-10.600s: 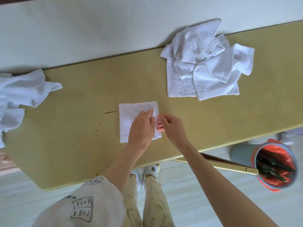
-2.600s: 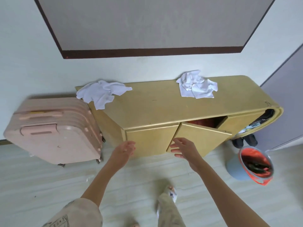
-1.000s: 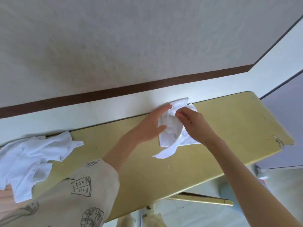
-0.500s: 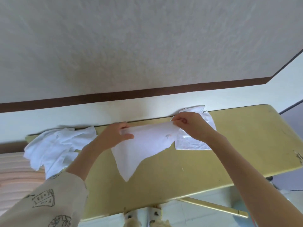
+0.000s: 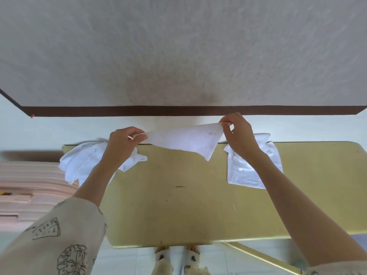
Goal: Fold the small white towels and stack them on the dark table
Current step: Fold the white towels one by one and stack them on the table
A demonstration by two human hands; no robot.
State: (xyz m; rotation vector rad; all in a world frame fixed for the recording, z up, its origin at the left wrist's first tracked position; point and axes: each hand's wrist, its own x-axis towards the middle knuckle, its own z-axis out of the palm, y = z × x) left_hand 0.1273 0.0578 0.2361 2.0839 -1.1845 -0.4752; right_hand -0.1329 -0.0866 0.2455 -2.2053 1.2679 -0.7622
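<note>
I hold a small white towel (image 5: 186, 141) stretched in the air above the back of the yellow cabinet top (image 5: 188, 205). My left hand (image 5: 123, 145) pinches its left corner and my right hand (image 5: 238, 135) pinches its right corner, which carries a small tag. The towel hangs down to a point between my hands. A pile of white towels (image 5: 252, 171) lies on the top at the right, partly behind my right forearm. A crumpled heap of white cloth (image 5: 83, 163) lies at the top's left end, partly behind my left arm.
A pink ribbed suitcase (image 5: 29, 195) stands left of the cabinet. A cabinet door (image 5: 264, 257) hangs open below the front edge on the right. My feet in white slippers (image 5: 176, 257) show below. The wall with a dark brown band (image 5: 178, 111) is right behind.
I have lifted the towel higher and pulled it wider between both hands since half a second ago. My head has tilted, so the cabinet top sits lower in view.
</note>
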